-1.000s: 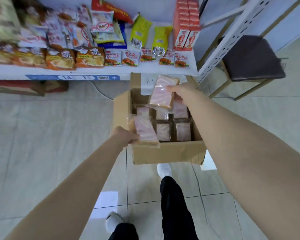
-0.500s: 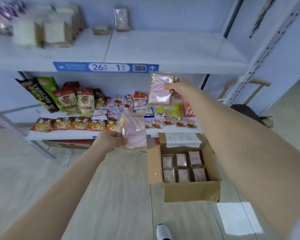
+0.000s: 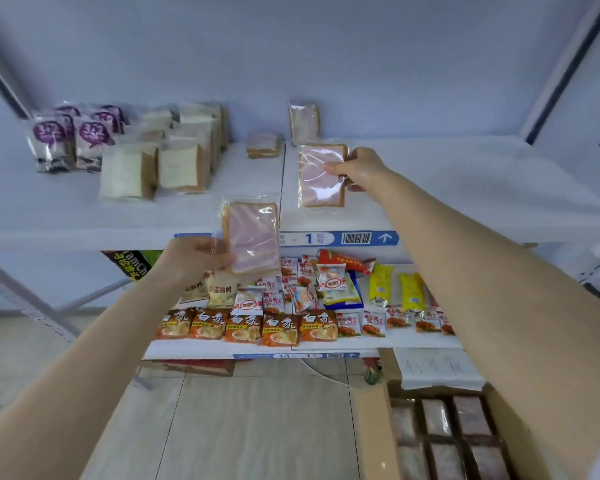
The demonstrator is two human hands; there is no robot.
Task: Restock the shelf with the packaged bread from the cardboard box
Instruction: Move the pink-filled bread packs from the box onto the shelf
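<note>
My right hand (image 3: 357, 169) grips a clear-wrapped pink-swirled bread pack (image 3: 320, 176) upright over the white upper shelf (image 3: 447, 188). My left hand (image 3: 196, 259) holds a second bread pack (image 3: 253, 239) in front of the shelf's front edge, below and left of the first. Two matching packs are on the shelf near the back wall: one upright (image 3: 303, 121), one lying flat (image 3: 263, 144). The open cardboard box (image 3: 371, 427) sits on the floor at the lower right, with several bread packs (image 3: 444, 438) inside.
White sliced loaves (image 3: 160, 161) and purple-labelled bags (image 3: 73, 136) fill the upper shelf's left part. The lower shelf (image 3: 257, 349) is crowded with noodle and snack packets. A slanted metal upright (image 3: 561, 64) bounds the shelf at the right. Tiled floor lies below.
Both hands lifted their bread packs from the box up to the upper shelf. The view swung upward, and the box dropped to the lower right corner.
</note>
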